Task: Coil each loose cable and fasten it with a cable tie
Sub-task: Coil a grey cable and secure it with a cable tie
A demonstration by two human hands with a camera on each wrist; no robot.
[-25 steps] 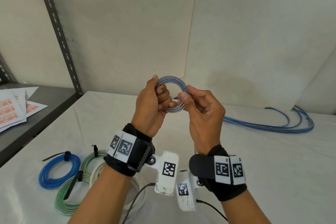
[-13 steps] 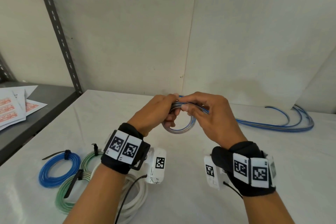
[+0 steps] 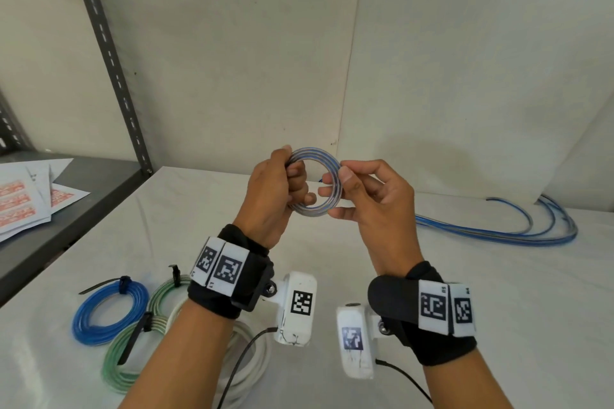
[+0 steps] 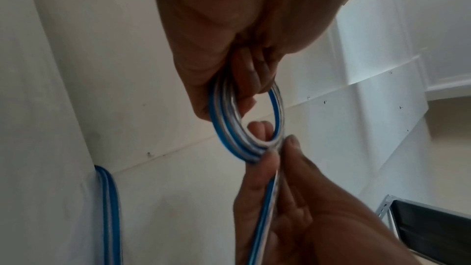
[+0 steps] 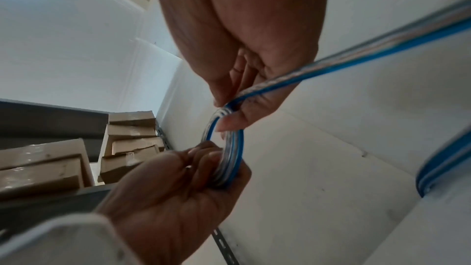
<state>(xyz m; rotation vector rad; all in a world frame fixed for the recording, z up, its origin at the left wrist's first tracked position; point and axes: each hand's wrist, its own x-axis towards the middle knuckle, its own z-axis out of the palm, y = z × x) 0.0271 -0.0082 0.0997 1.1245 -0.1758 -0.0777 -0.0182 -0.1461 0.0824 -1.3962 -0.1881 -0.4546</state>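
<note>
1. The head view shows both hands raised above the white surface [image 3: 432,292], holding a small ring-shaped coil of flat blue-and-clear striped cable [image 3: 327,188] upright between them. The left hand [image 3: 270,199] has its fingers curled round the coil's left side; the right hand [image 3: 375,199] pinches the right side between thumb and fingers.
2. Only the head view shows the finished work at lower left: a blue cable coil [image 3: 99,315], a green cable coil [image 3: 133,352] and a white cable coil [image 3: 252,362], the blue and green each bound with a black cable tie [image 3: 121,284]. The uncoiled length of striped cable [image 3: 498,236] lies along the back right of the surface.
3. The left wrist view shows the stacked turns of the coil [image 4: 229,132] edge-on, and the free length running down through the right hand's fingers [image 4: 270,164].
4. The right wrist view alone shows brown cardboard boxes [image 5: 127,138] on a grey metal shelf (nothing visible inside them), and the cable leaving the right hand [image 5: 254,67] towards upper right.
5. Half a second earlier the hands were lower, with the coil tipped nearly flat; now it stands upright and higher.
6. Printed paper sheets [image 3: 30,199] lie on the dark shelf at left.
</note>
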